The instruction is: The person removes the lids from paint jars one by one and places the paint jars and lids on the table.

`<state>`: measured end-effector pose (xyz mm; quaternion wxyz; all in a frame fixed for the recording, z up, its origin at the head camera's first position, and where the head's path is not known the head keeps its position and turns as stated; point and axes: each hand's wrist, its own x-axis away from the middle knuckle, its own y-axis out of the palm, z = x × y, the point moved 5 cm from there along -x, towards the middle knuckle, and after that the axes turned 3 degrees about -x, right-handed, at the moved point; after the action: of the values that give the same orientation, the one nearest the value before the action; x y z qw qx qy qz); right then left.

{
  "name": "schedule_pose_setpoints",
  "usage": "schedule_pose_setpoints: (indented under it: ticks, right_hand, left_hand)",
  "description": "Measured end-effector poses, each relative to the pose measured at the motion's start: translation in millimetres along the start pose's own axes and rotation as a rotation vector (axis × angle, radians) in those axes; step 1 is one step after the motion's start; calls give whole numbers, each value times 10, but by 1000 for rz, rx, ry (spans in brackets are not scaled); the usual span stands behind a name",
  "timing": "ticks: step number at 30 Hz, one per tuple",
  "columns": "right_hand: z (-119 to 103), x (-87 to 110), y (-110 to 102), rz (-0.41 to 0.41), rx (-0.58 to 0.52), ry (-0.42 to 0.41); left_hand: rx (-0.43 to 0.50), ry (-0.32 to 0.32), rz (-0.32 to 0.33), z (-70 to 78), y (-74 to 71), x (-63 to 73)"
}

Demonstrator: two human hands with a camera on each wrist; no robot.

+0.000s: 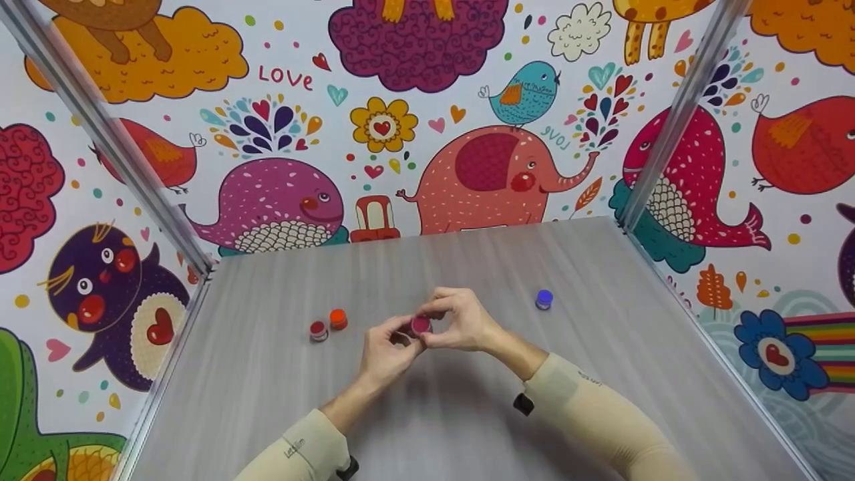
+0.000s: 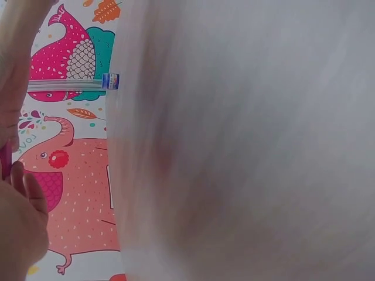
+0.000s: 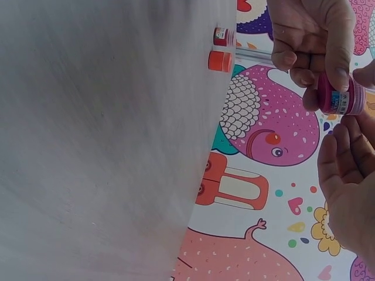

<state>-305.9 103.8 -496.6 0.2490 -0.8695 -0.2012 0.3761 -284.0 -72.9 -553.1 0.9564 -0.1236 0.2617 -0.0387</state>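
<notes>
Both hands hold one small magenta paint jar (image 1: 421, 325) above the middle of the table. My left hand (image 1: 391, 349) grips its labelled body (image 3: 335, 100) between thumb and fingers. From the other side, my right hand (image 1: 462, 322) pinches the jar's ribbed upper end (image 3: 355, 99) with thumb and fingertips. In the left wrist view, only a sliver of the magenta jar (image 2: 6, 159) shows at the edge. To the left on the table stand a dark red jar (image 1: 318, 331) and an orange jar (image 1: 338, 319), side by side. A blue jar (image 1: 544, 299) stands off to the right.
The grey wood-look table (image 1: 267, 401) is enclosed by printed walls with cartoon animals (image 1: 481, 180). Metal corner posts (image 1: 651, 153) rise at the back left and back right. A metal rail (image 1: 160, 387) runs along the left edge.
</notes>
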Motion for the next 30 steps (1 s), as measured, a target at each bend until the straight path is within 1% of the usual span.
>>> schedule_pose_setpoints:
  ticks: [3, 6, 12, 15, 18, 22, 25, 28, 30]
  right_hand:
    - [-6, -3, -3, -2, 6, -21]
    - [-13, -7, -4, -9, 5, -27]
    - [-15, -6, -3, -38, -5, 9]
    - [-20, -1, -1, -45, -10, 16]
    - [-27, 8, 2, -42, -9, 4]
    - [-19, 12, 4, -32, -25, -21]
    - [0, 18, -7, -21, -58, -25]
    - [24, 40, -24, -6, -77, 5]
    - [38, 56, -38, 5, -70, 35]
  left_hand:
    - [-3, 10, 1, 13, 0, 7]
    - [-6, 5, 1, 18, -1, 10]
    - [-9, -14, -13, 11, 0, 12]
    - [-5, 0, -13, 11, 3, 17]
    - [-9, 12, -12, 8, 9, 22]
    - [-6, -12, -14, 0, 10, 26]
    - [-5, -36, -19, 8, 8, 28]
    - [-21, -49, -24, 17, 4, 31]
    - [-30, -55, -25, 20, 1, 31]
